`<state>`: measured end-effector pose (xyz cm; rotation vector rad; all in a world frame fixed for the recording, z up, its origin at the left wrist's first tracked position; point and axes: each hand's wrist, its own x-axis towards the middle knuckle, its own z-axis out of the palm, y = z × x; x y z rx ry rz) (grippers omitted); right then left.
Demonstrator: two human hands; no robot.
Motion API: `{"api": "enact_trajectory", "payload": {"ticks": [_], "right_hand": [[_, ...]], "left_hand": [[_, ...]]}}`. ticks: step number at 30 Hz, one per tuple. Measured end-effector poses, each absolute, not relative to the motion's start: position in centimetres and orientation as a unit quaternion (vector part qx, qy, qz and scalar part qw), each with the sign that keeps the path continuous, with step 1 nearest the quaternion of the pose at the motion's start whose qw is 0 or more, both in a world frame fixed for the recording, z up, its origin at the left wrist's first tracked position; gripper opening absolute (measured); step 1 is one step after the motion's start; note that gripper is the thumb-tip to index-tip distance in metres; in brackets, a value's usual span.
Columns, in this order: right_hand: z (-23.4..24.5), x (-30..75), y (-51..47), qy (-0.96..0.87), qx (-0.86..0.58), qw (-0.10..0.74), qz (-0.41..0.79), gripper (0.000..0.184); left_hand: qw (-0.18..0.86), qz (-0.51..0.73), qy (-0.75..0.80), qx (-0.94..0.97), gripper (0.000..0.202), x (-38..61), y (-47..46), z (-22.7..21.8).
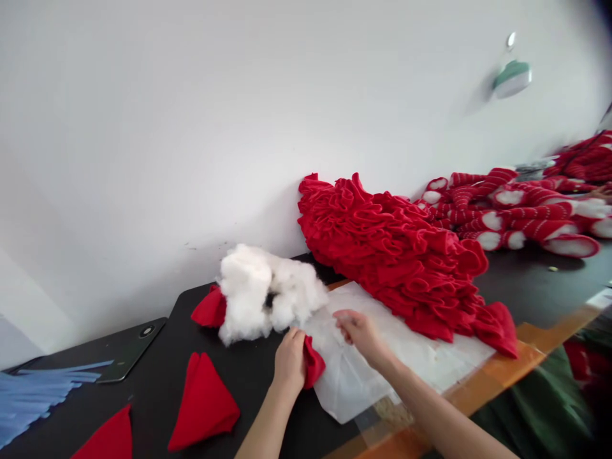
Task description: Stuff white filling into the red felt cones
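Observation:
My left hand (289, 358) is closed around a small red fabric piece (313, 363), which bulges out on the right side of the fingers. To its right, my right hand (359, 333) hangs over a white plastic sheet (344, 382) with its fingertips pinched together. Whatever those fingertips hold, if anything, is too small and blurred to make out. Just beyond my left hand lies a fluffy heap of white stuffing (248, 290). A red cone-shaped fabric piece (203, 405) rests on the black table left of my left hand.
A large pile of red fabric pieces (382, 242) leans along the wall. Behind it lie red striped stuffed tubes (526, 210). Two more red pieces, a near one (109, 440) and a far one (210, 308), flank a phone (136, 350) and blue strips (33, 395).

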<state>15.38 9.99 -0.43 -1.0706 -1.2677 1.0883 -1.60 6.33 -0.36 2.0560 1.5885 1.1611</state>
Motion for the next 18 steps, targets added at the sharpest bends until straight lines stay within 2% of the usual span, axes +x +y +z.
{"api": "enact_trajectory", "payload": {"ticks": [3, 6, 8, 9, 13, 15, 18], "right_hand": [[1.2, 18.6, 8.5, -0.474, -0.454, 0.584, 0.478, 0.031], [2.9, 19.3, 4.1, -0.462, -0.399, 0.574, 0.546, 0.036], [3.5, 18.5, 0.9, -0.512, -0.344, 0.552, 0.560, 0.025], [3.5, 18.0, -0.3, -0.559, -0.329, 0.547, 0.529, 0.020], [1.6, 15.9, -1.6, -0.640, -0.373, 0.569, 0.357, 0.025], [0.3, 15.4, -0.8, -0.612, -0.403, 0.553, 0.397, 0.021], [-0.7, 15.4, 0.1, -0.517, -0.364, 0.550, 0.546, 0.016]], "left_hand": [[0.059, 0.415, 0.586, 0.693, 0.023, -0.3, 5.7, 1.6], [-0.013, 0.367, 0.608, 0.704, 0.023, 1.4, 4.2, 3.6], [0.028, 0.335, 0.618, 0.710, 0.024, 2.4, 3.3, 4.1], [0.066, 0.336, 0.617, 0.709, 0.024, 2.8, 2.9, 4.0], [0.170, 0.448, 0.565, 0.672, 0.020, 3.9, 1.2, 2.2], [0.185, 0.499, 0.533, 0.658, 0.018, 4.7, 0.1, 0.8], [0.191, 0.518, 0.494, 0.672, 0.017, 6.3, -1.6, -0.7]]}}
